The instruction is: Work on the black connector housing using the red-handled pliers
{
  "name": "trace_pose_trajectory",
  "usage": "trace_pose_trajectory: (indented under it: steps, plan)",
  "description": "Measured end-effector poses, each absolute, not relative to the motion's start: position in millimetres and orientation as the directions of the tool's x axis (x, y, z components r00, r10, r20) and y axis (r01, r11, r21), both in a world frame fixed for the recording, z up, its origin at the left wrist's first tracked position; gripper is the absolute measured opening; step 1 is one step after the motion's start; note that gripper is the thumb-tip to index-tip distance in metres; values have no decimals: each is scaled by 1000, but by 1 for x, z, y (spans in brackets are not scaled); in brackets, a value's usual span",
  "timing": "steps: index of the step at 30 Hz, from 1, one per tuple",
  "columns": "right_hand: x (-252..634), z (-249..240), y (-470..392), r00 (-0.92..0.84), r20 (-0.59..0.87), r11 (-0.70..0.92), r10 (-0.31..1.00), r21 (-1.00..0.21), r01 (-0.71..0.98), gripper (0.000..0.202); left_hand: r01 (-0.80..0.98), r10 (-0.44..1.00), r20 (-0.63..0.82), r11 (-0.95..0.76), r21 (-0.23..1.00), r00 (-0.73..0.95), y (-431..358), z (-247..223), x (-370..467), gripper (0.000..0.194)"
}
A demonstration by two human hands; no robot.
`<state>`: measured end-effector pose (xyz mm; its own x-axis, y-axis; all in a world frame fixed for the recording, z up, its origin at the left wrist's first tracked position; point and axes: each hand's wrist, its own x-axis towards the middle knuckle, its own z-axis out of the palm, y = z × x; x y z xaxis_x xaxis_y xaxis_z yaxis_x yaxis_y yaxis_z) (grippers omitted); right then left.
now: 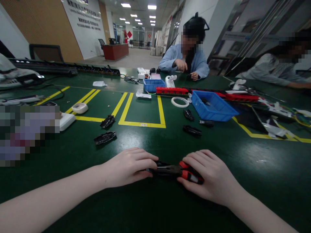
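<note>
My right hand (206,171) is closed around the red-and-black handles of a pair of pliers (173,169), whose dark jaws point left. My left hand (133,165) pinches a dark piece at the jaw end; that piece is mostly covered by the fingers and pliers, so its kind cannot be made out. Both hands are low over the green table (136,207). Beyond the left hand lie two black plastic shells (105,138), one behind the other. Past the right hand are two more black shells (192,130) and a short dark cylindrical piece (206,123).
A blue bin (213,106) with dark pieces inside stands at right, beside a white tape ring (180,102). Another blue bin (154,85) and a red strip (172,90) lie farther back. Yellow tape (142,124) marks the table. A person in blue (201,63) sits opposite.
</note>
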<state>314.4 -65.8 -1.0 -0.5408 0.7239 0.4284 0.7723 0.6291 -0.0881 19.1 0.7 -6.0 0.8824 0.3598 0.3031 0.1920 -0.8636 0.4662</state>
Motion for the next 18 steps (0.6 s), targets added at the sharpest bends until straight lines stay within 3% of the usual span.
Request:
trace_pose_trajectory:
  steps: [18]
  plan:
    - [313,-7,-70,-513,450,632,731,-164,758,29,200,358,280,-863,465,891,2,-5,17,11]
